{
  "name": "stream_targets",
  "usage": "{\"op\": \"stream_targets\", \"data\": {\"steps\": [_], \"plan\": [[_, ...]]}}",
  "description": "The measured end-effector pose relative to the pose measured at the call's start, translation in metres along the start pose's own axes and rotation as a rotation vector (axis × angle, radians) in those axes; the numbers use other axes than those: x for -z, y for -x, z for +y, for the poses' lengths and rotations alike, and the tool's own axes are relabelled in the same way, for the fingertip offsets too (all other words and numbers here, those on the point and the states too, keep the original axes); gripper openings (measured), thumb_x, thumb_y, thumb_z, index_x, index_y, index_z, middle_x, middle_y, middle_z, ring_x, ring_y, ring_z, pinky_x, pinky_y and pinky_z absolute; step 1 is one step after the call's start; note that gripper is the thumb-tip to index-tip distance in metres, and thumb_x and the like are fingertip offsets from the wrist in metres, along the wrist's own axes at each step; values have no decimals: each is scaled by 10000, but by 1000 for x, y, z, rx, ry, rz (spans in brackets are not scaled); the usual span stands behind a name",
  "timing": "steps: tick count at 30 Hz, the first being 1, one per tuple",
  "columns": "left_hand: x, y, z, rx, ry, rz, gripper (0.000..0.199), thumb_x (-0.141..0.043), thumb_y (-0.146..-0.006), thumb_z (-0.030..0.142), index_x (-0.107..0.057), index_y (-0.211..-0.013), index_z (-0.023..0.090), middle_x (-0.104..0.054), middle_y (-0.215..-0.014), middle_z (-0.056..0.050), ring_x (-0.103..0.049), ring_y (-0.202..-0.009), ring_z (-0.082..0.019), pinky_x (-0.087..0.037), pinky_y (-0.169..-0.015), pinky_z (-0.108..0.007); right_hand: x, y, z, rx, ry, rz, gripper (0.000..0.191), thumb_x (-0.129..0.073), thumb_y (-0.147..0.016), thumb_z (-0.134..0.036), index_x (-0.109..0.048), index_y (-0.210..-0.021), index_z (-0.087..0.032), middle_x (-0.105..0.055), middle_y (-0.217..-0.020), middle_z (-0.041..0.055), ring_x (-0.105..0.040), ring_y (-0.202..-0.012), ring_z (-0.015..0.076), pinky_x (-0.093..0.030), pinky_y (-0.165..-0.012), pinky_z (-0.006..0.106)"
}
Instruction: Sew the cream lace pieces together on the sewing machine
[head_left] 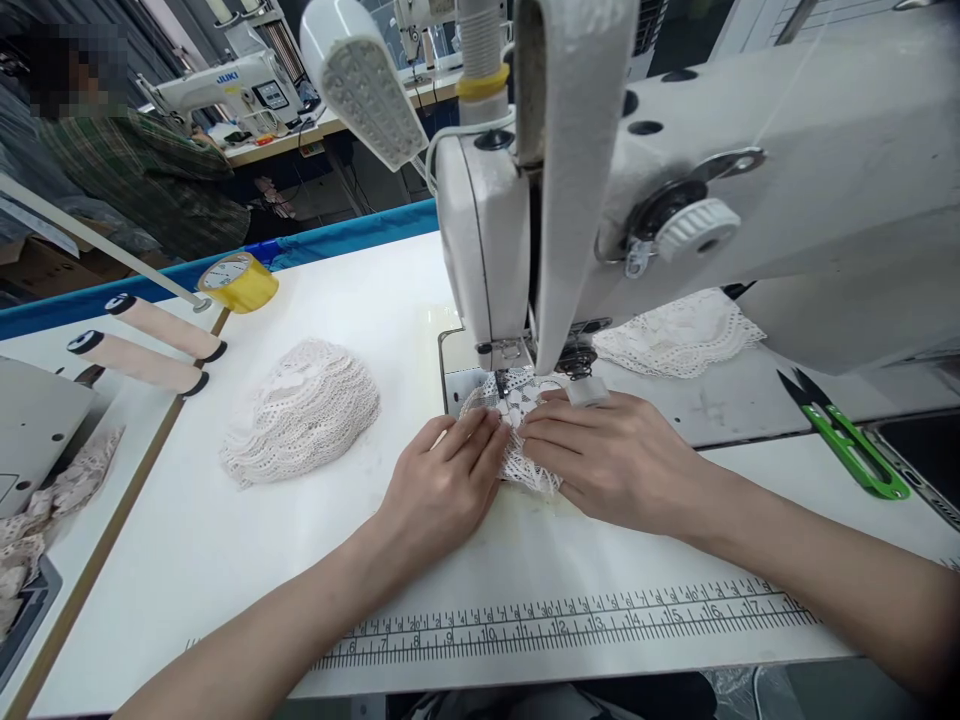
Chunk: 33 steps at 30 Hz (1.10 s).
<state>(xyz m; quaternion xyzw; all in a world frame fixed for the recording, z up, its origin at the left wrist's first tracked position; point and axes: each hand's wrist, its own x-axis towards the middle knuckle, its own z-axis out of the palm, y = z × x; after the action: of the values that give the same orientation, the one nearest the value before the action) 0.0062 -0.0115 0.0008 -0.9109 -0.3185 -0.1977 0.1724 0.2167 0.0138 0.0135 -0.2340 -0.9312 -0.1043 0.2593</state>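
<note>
A piece of white lace (pixel 531 470) lies under the presser foot of a white sewing machine (pixel 487 240). My left hand (pixel 446 480) rests on the lace's left edge, fingers pressed together and pointing at the needle area. From the right, my right hand (pixel 611 455) presses on the same lace with its fingers close together, just below the presser foot. Part of the lace is hidden beneath the fingers. A stack of white lace pieces (pixel 304 412) sits on the table left of my hands. More white lace (pixel 682 333) lies behind the needle area, under the machine arm.
Green thread snips (pixel 851 440) lie at the right. Two thread cones (pixel 142 362) and a yellow tape roll (pixel 240 283) are at the left. A printed ruler (pixel 562 625) runs along the front edge. A person in a plaid shirt (pixel 142 175) is at another machine behind.
</note>
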Motion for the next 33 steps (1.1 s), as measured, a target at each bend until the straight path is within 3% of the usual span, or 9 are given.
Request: {"op": "stream_targets", "data": {"steps": [15,20,33], "plan": [[-5,-3,-6,73,6,-12,281,-517,-936,152,-636,-1180,79,-705,-1177,-119,-646,-1130,-240,-434,-909,-406,-6,-1,5,-11,55,19,304,-439,-830,21,-694,-808,-143,-740,-850,36,-652,-751,148,-397,-573,295],[-2,-2,-4,6,34,-8,263,-517,-928,97,-645,-1158,93,-704,-1179,-110,-659,-1113,-216,-434,-949,-409,-5,1,3,10,80,21,269,-470,-865,-3,-702,-846,-138,-746,-852,41,-657,-752,152,-422,-602,296],[-1,-1,-4,47,89,6,278,-519,-911,114,-658,-1152,117,-724,-1133,-112,-678,-1070,-223,-406,-1037,-478,-8,0,2,40,141,29,262,-496,-882,-5,-721,-881,-138,-761,-903,37,-683,-807,153,-484,-655,292]]}}
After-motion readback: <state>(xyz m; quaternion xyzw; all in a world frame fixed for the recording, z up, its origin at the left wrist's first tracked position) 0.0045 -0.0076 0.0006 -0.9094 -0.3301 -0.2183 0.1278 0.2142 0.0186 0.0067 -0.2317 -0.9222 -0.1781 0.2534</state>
